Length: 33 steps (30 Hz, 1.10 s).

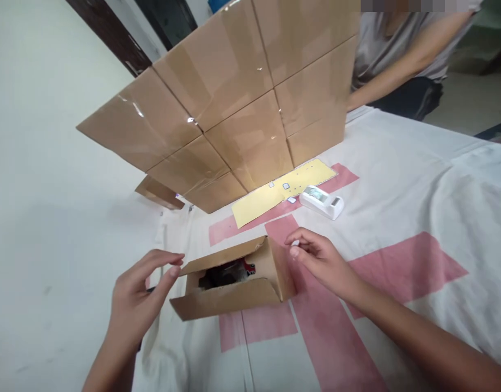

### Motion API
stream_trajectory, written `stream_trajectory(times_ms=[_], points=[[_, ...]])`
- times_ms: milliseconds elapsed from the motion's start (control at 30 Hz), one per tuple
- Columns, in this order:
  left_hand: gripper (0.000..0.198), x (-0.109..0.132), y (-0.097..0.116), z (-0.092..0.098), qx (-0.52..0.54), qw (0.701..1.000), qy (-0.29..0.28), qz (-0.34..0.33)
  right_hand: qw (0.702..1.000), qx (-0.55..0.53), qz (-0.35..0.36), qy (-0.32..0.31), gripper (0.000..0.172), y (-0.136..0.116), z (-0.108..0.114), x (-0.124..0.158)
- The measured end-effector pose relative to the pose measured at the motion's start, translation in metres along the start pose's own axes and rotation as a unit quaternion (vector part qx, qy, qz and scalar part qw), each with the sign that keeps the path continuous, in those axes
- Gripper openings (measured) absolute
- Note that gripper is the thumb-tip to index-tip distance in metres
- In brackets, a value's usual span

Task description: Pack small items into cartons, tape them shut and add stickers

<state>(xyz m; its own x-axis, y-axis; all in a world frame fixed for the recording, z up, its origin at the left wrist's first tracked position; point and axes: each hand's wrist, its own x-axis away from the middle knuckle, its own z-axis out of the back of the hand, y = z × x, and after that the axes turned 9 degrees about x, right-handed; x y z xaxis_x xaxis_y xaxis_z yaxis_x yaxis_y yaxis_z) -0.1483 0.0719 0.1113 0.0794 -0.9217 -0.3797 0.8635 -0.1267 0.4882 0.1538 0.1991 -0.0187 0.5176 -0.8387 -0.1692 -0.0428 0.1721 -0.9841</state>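
Note:
A small open cardboard box [230, 296] lies on the cloth between my hands, its long flaps raised. Inside is a dark item with a red part [249, 267]; most of it is hidden by the flaps. My left hand [140, 294] is at the box's left end, thumb and fingertips closed in a pinch at the corner of the far flap. Just beyond the right end, my right hand [318, 258] pinches a small white piece [295, 244] between thumb and fingers; its kind is too small to make out.
A tall taped cardboard panel [242, 109] stands behind the box. Before it lie a yellow sheet [258, 204], small white stickers [291, 200] and a white handheld device [322, 201]. Pink strips [405, 267] mark the white cloth [397, 179]. Another person's arm [414, 60] shows beyond.

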Motion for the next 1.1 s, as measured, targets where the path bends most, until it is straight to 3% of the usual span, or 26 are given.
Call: stream_trajectory(times_ms=[100,200,300,400,500,600,733,867,1100], points=[[0.010,0.025,-0.011,0.004,0.001,0.999,-0.048,-0.008,0.998,0.046,0.033,-0.014,0.014,0.001,-0.006,0.005],[0.020,0.033,-0.009,-0.002,-0.009,0.995,-0.090,-0.029,0.984,0.126,0.124,0.000,0.018,0.002,-0.011,0.008],[0.018,0.033,-0.004,-0.010,-0.006,0.996,-0.077,-0.045,0.940,0.236,0.243,0.051,0.041,-0.007,-0.014,0.005],[0.010,0.034,-0.002,-0.015,0.021,0.998,-0.047,-0.047,0.896,0.320,0.302,0.055,0.054,-0.030,-0.020,-0.003],[0.013,0.035,-0.003,-0.019,0.051,0.998,-0.026,-0.035,0.874,0.379,0.305,-0.006,0.052,-0.054,-0.034,-0.009],[0.012,0.034,-0.006,-0.024,0.111,0.994,-0.025,0.006,0.862,0.398,0.310,-0.043,0.047,-0.063,-0.052,-0.008],[0.012,0.030,-0.015,-0.034,0.178,0.980,-0.044,0.075,0.867,0.374,0.327,-0.028,0.042,-0.048,-0.067,-0.001],[0.011,0.028,-0.022,-0.045,0.224,0.962,-0.042,0.148,0.873,0.378,0.309,-0.008,0.043,-0.031,-0.068,0.005],[0.007,0.025,-0.019,-0.056,0.229,0.943,-0.004,0.241,0.879,0.385,0.282,-0.001,0.041,-0.032,-0.068,0.007]])
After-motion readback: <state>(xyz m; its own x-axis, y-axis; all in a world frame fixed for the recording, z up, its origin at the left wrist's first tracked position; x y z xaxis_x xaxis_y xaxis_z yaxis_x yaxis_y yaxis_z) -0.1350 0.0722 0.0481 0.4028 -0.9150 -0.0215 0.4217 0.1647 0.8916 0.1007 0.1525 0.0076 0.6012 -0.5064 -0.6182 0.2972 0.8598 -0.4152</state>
